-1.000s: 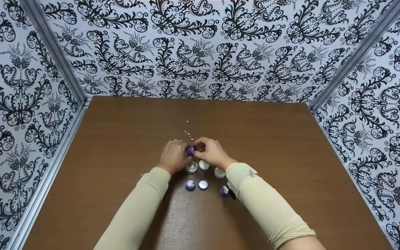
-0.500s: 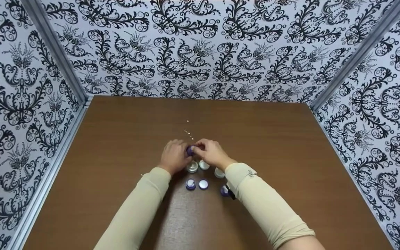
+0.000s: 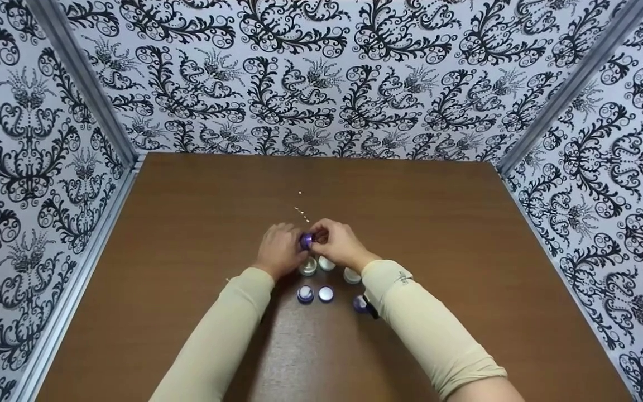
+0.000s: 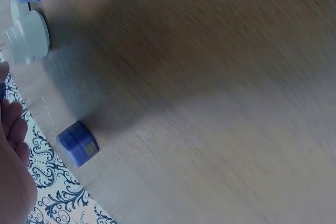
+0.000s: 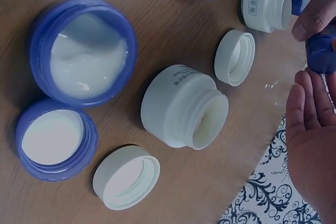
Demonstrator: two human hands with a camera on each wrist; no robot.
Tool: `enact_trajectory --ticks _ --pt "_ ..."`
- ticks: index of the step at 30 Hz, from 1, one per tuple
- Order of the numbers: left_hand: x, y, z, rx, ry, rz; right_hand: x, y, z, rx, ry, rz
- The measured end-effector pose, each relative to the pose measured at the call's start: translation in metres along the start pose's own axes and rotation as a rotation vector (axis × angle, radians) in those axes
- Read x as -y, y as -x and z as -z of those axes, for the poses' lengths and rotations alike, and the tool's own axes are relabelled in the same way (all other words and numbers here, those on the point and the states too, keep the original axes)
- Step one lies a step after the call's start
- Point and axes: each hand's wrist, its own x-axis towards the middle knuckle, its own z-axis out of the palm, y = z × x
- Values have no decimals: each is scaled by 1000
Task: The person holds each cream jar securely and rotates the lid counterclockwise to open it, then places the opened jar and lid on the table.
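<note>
In the head view my left hand (image 3: 281, 250) and right hand (image 3: 341, 245) meet over a small purple jar (image 3: 306, 241). The left holds it from the left while the right thumb and fingers pinch its right side. The right wrist view shows the jar (image 5: 321, 54) between both hands, against the left thumb and right fingertips. Just below the hands stand an open white jar (image 3: 308, 268) and a white cap (image 3: 327, 263). In the left wrist view a closed blue jar (image 4: 77, 144) stands near the left hand (image 4: 16, 166).
Nearer the body are an open purple jar (image 3: 305, 295) and a purple lid (image 3: 326, 294). A large blue jar of white cream (image 5: 89, 56), a blue lid (image 5: 52, 137), another white jar (image 5: 181, 106) and its cap (image 5: 126, 177) lie near the right wrist. White specks (image 3: 302, 214) dot the table.
The right thumb and fingers shift on the purple jar: the thumb lay across it half a second ago and is now drawn back. The left hand and the other jars stay in place.
</note>
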Motion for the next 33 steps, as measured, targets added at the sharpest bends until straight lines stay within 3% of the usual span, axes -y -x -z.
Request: enact_trajectory --ticks 8,16,28,33 --pt "-3 1 3 -3 17 21 0 1 1 13 -31 -12" --pt "-3 -1 1 -19 -5 5 -3 1 3 20 76 -49" --pt "-5 -2 4 -3 6 12 -6 0 5 24 -9 4" --pt "-5 -4 3 -14 10 9 -4 0 6 12 9 -10"
